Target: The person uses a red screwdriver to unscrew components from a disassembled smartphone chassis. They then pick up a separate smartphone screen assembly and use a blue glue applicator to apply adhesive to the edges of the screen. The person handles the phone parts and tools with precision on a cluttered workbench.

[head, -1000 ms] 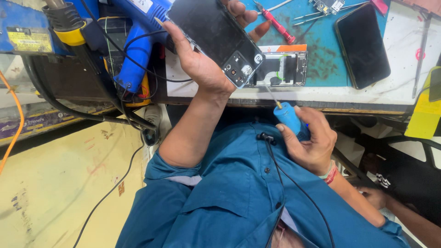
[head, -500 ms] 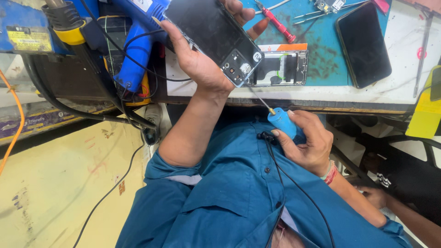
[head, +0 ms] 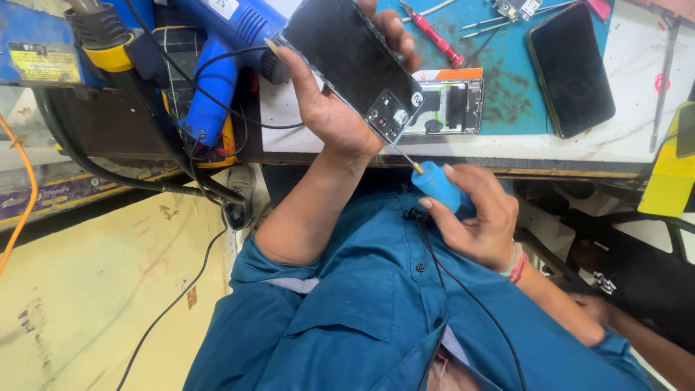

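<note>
My left hand (head: 329, 108) grips a black phone (head: 355, 61) with its back panel and camera block showing, tilted above the bench edge. My right hand (head: 478, 217) holds a blue-handled screwdriver (head: 434, 182) low in front of my blue shirt. Its thin shaft points up and left, with the tip touching the phone's lower corner by the camera block.
On the teal mat (head: 507, 101) lie an opened phone frame (head: 449, 105), a red-handled screwdriver (head: 438, 32), tweezers and a small circuit board. A second black phone (head: 572, 69) rests at right. A blue hot-air gun (head: 217, 80) with cables hangs at left. A yellow object (head: 670, 181) sits at the right edge.
The screwdriver tip has come up to the phone's lower corner, and my right hand has risen slightly. My left hand keeps the phone in nearly the same place.
</note>
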